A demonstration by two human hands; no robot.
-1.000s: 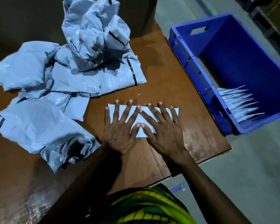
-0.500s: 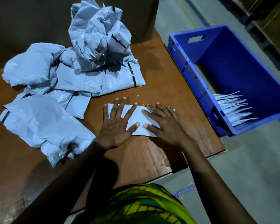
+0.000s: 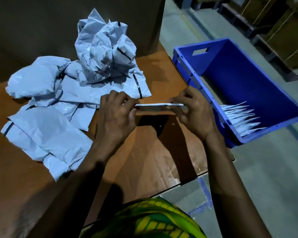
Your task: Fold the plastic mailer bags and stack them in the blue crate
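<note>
Fingers of L hand (image 3: 116,115) & R hand (image 3: 194,112) tight in pinch on opposite ends of folded mailer (image 3: 155,105)

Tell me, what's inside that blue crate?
Folded mailer bags, stacked at the near end of the blue crate. Its near wall covers their lower parts, so the count is hidden.

Folded mailer bag (image 3: 155,105) held edge-on above the brown table (image 3: 153,152), left hand (image 3: 116,115) pinching one end, right hand (image 3: 194,112) the other. Heap of crumpled grey bags (image 3: 72,86) on the table's left. Blue crate (image 3: 244,86) to the right, folded bags (image 3: 243,117) stacked at its near end.
</note>
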